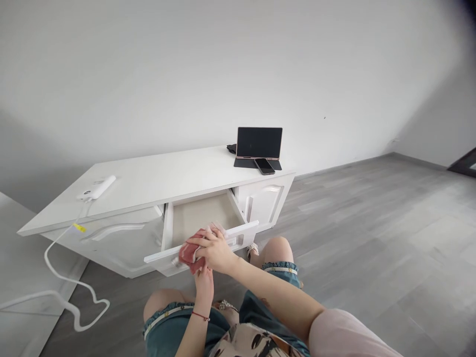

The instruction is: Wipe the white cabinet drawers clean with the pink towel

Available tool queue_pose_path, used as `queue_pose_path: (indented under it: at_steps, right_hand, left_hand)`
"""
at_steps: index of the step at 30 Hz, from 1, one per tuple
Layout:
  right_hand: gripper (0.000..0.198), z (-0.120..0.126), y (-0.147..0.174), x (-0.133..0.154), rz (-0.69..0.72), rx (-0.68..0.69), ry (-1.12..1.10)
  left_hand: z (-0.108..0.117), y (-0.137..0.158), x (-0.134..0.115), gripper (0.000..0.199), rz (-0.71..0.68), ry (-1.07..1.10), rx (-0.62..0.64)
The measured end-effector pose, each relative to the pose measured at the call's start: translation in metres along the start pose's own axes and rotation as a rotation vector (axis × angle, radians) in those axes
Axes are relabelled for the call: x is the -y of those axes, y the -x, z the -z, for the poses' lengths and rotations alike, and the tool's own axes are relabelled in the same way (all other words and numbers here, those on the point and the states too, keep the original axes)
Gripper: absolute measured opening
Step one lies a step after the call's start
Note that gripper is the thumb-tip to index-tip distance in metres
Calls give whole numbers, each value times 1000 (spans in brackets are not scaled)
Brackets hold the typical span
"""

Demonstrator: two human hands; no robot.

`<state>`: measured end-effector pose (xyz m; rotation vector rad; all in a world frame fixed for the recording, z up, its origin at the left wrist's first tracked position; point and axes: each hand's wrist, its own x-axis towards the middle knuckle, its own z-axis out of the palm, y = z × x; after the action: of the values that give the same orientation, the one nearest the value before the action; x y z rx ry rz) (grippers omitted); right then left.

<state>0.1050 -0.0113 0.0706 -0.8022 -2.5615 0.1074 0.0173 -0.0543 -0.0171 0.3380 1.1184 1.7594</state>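
A red-pink and white cloth (pixel 189 252) is bunched between my two hands at the front edge of the open drawer (pixel 203 214). My right hand (pixel 217 252) lies over the cloth from above, its fingers bent round it. Below it, my left hand (pixel 204 282), with a red bracelet at the wrist, grips the underside of the cloth; most of its fingers are hidden. The drawer is pulled out towards me, and its pale bottom shows. The cloth covers part of the drawer front (pixel 238 237).
On the white cabinet (pixel 163 173) stand a dark-screened tablet (pixel 259 142) and a phone (pixel 265 166). A white device (pixel 102 187) with a cable lies at the left end. The cable (pixel 80 282) hangs down on the left. My knees are close to the drawer; grey floor (pixel 364 238) extends right.
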Motion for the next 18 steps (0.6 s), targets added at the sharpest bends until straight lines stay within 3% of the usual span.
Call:
queue_pose_path:
  at_steps: [3,11,14,18]
  right_hand:
    - [24,10,29,-25,-30,-74,18]
    - [27,27,91,-75,-34,-358,157]
    - [27,13,103,-78,-81,-491,221]
    - [28,-29,111,-73,-194,-747,292]
  left_hand:
    - [7,-2,8,18,70,78,-14]
    - [8,0,5,29,100,114,17]
    - [7,0,6,33,99,141,27]
    - [11,-4,13,33,66,158,22]
